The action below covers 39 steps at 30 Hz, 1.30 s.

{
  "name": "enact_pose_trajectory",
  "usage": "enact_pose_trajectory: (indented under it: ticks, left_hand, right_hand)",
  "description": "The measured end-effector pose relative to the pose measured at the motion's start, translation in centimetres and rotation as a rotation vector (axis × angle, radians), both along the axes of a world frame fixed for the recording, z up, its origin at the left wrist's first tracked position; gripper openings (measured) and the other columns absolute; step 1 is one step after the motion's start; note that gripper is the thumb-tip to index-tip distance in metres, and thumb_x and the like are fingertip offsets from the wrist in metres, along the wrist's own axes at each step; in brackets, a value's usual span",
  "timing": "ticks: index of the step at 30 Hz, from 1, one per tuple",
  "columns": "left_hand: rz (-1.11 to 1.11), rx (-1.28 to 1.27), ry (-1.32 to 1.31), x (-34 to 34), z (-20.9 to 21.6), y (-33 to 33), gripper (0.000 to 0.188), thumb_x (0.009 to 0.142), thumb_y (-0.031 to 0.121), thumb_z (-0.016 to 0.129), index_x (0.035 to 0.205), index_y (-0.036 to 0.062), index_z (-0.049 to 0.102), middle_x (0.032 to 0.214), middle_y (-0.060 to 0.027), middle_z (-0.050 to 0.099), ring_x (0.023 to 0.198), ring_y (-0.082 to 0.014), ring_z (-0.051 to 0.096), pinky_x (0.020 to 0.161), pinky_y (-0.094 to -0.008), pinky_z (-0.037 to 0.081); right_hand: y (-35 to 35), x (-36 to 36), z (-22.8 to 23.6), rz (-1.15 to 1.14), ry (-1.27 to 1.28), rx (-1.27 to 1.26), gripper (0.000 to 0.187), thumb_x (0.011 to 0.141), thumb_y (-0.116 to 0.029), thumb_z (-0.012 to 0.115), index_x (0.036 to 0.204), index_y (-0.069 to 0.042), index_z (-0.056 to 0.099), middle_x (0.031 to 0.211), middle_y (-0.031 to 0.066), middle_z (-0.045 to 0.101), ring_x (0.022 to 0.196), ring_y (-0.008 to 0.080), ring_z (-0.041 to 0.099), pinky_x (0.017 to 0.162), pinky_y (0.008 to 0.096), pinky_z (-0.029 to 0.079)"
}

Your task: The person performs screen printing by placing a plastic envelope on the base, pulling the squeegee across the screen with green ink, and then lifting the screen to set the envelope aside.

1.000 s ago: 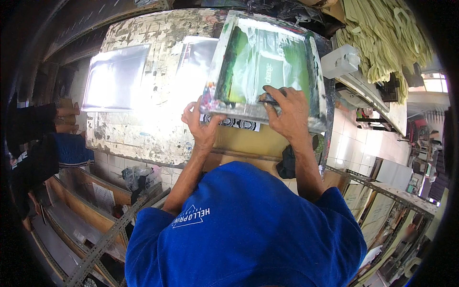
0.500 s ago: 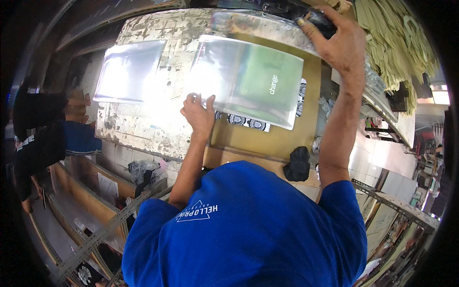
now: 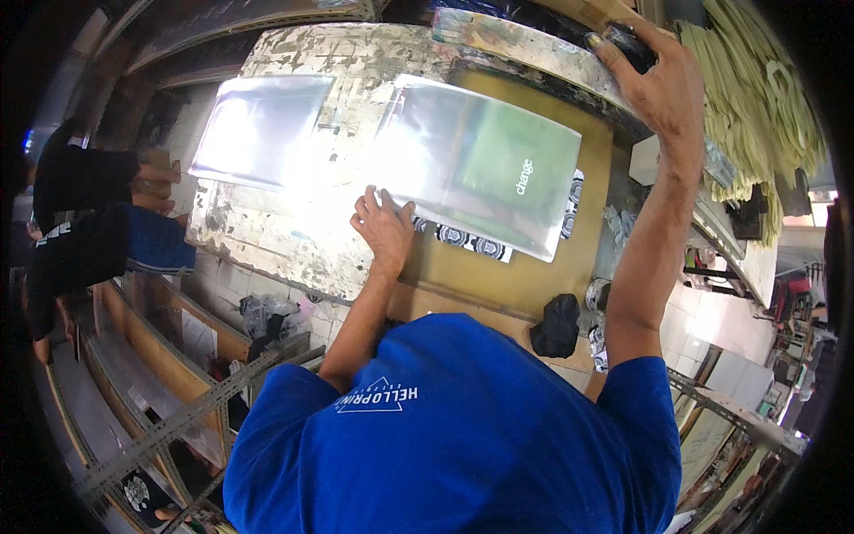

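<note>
My right hand [image 3: 665,87] is raised at the far right, fingers curled round a glossy black object [image 3: 630,49] of a kind I cannot make out. At the near left corner of a clear plastic sleeve [image 3: 418,142], my left hand [image 3: 385,233] rests with fingers apart. A green sheet [image 3: 507,165] with white lettering shows through the sleeve's right part. Beneath the sleeve, strips of black-and-white round prints [image 3: 467,242] stick out along the near and right edges. All of this lies over a yellowish-brown panel [image 3: 454,276] on the worktable.
Another shiny clear sheet [image 3: 253,133] lies left on the paint-worn table [image 3: 240,214]. A black cloth bundle [image 3: 556,325] sits at the panel's near edge. Yellowish strips [image 3: 756,98] hang at the far right. A person in dark clothes [image 3: 84,196] is at the left, beyond metal racks [image 3: 169,436].
The view has shifted slightly, so the table and sleeve appear a little further right and lower. My left hand stays by the sleeve's corner; my right still grips the black object.
</note>
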State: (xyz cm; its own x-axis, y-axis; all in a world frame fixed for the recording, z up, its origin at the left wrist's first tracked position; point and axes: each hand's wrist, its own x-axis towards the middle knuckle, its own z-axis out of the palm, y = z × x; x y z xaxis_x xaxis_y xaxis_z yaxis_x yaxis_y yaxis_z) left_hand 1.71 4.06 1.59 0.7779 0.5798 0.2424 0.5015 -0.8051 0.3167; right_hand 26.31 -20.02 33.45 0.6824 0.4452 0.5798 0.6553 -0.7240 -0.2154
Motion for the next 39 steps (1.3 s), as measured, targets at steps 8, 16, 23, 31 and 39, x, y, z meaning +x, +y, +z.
enact_pose_trajectory:
  ticks: [8, 16, 23, 31, 39]
  left_hand:
    - [0.002, 0.027, -0.034, -0.1, -1.4, 0.2, 0.051, 0.080, 0.035, 0.077, 0.118, 0.0020, 0.067, 0.138, -0.0190, 0.050, 0.126, -0.0397, 0.042, 0.097, -0.0552, 0.034]
    - [-0.005, 0.037, -0.103, -0.6, -2.5, 0.1, 0.051, 0.086, 0.040, 0.070, 0.123, 0.0052, 0.066, 0.143, -0.0171, 0.047, 0.128, -0.0424, 0.040, 0.097, -0.0581, 0.031]
    - [-0.016, 0.072, -0.109, -0.6, -2.6, 0.1, 0.052, 0.086, 0.036, 0.071, 0.122, 0.0001, 0.064, 0.144, -0.0196, 0.047, 0.127, -0.0424, 0.040, 0.097, -0.0580, 0.031]
    - [-0.014, 0.080, -0.107, -0.6, -2.8, 0.3, 0.051, 0.087, 0.040, 0.070, 0.122, 0.0032, 0.065, 0.142, -0.0181, 0.048, 0.126, -0.0409, 0.042, 0.096, -0.0581, 0.033]
    - [-0.017, 0.097, -0.115, -0.6, -3.8, 0.7, 0.051, 0.087, 0.042, 0.071, 0.123, 0.0069, 0.066, 0.143, -0.0161, 0.048, 0.125, -0.0412, 0.042, 0.096, -0.0582, 0.033]
  right_hand:
    - [0.0, -0.1, 0.4, 0.017, 0.025, -0.018, 0.043, 0.082, -0.036, 0.078, 0.116, -0.008, 0.073, 0.099, 0.0164, 0.075, 0.090, 0.0280, 0.073, 0.081, 0.0367, 0.055]
    - [1.6, -2.1, 2.6, 0.089, 0.023, 0.093, 0.045, 0.074, -0.021, 0.078, 0.115, -0.004, 0.072, 0.102, 0.0172, 0.075, 0.093, 0.0331, 0.072, 0.086, 0.0379, 0.055]
    - [1.8, -2.1, 2.9, 0.082, 0.063, 0.098, 0.046, 0.076, -0.025, 0.077, 0.118, -0.008, 0.071, 0.100, 0.0157, 0.075, 0.092, 0.0300, 0.073, 0.085, 0.0384, 0.055]
    - [1.6, -1.9, 2.7, 0.045, -0.020, 0.058, 0.042, 0.076, -0.031, 0.077, 0.110, -0.007, 0.075, 0.095, 0.0169, 0.074, 0.090, 0.0331, 0.071, 0.085, 0.0417, 0.054]
    - [0.9, -0.5, 1.7, -0.009, -0.049, 0.026, 0.046, 0.075, -0.040, 0.075, 0.097, 0.001, 0.075, 0.090, 0.0188, 0.071, 0.084, 0.0358, 0.069, 0.082, 0.0436, 0.053]
